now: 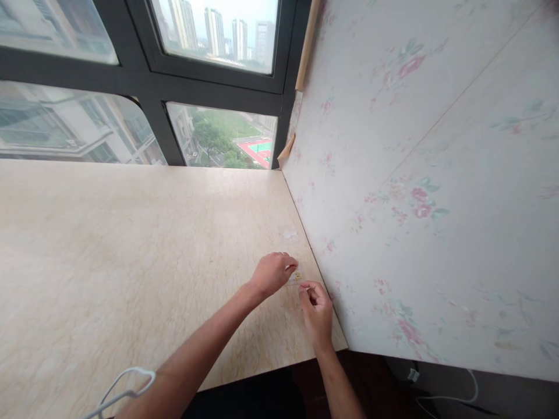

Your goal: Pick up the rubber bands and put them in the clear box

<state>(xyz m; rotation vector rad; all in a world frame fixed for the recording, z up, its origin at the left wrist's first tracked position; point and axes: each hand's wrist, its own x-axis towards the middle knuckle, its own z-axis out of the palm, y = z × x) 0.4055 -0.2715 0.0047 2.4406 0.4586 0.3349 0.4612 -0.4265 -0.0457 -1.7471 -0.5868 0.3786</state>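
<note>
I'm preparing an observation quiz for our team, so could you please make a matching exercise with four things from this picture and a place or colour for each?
1. Window frame
2. Sports court
3. Clear plastic piece
4. Floral wallpaper

A. Red and green
B. Right side of the view
C. Dark grey
D. Between the left hand and the right hand

Pairs: 1-C, 2-A, 3-D, 4-B

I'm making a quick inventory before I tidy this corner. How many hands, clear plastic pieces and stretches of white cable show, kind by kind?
Hands: 2 (left hand, right hand)
Clear plastic pieces: 2 (nearer piece, farther piece)
White cable stretches: 2 (left stretch, right stretch)
Total: 6
</note>
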